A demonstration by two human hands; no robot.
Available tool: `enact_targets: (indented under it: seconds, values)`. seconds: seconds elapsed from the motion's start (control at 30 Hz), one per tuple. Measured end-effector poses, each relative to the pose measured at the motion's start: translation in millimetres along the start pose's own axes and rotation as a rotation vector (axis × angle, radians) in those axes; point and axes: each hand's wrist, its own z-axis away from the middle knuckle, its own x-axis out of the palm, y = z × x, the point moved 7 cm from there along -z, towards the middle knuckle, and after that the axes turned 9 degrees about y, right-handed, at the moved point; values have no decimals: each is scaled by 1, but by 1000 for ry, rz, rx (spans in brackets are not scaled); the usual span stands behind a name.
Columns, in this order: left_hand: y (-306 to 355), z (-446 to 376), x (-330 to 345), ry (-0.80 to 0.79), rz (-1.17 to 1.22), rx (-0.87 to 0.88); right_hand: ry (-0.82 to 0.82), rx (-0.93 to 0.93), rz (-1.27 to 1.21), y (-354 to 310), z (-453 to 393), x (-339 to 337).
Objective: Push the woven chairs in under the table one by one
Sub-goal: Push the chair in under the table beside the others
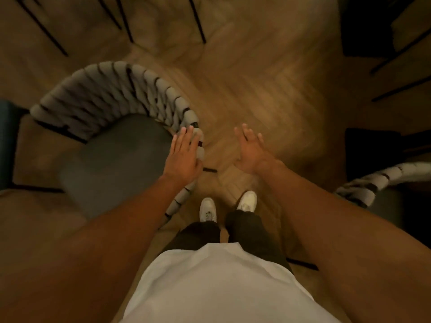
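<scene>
From the head camera we see our left hand [183, 157] flat, fingers [184, 138] straight, resting on the curved rope-wrapped back of a woven chair [112, 99]; its grey seat cushion [112, 159] lies just left of those fingers; our right hand [250, 151] hangs open, spread, holding nothing, above the herringbone floor [256, 78]; a second woven chair [377, 183] sits well to its right; white shoes [208, 209] below both hands; the picture is blurred
</scene>
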Motion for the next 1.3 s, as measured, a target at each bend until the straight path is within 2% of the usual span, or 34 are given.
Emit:
enact_targets:
  seconds: [0.17, 0.3, 0.43, 0.6, 0.7, 0.83, 1.07, 1.17, 1.3]
  values:
    - [-28, 9, 16, -27, 293, -327, -63, -256, 145, -63, -60, -13]
    - [-26, -1, 25, -32, 447, -459, -99, -468, 266, -97, -110, -22]
    - [-29, -16, 42, -56, 599, -680, -90, -730, 481, -124, -154, -22]
    - [-27, -45, 53, 64, 720, -861, -122, -1028, 733, -155, -195, -19]
    - [-30, -55, 59, 96, 778, -990, -164, -1145, 847, -173, -214, -13]
    - [-36, -70, 74, 109, 848, -1073, -166, -1235, 1007, -187, -229, 0]
    - [-55, -105, 54, 257, 949, -1114, -130, -1452, 1252, -206, -255, 7]
    - [-53, -112, 54, 250, 983, -1223, -128, -1534, 1396, -225, -274, 4]
    - [-54, -113, 56, 182, 876, -1304, -167, -1717, 1513, -236, -277, 6]
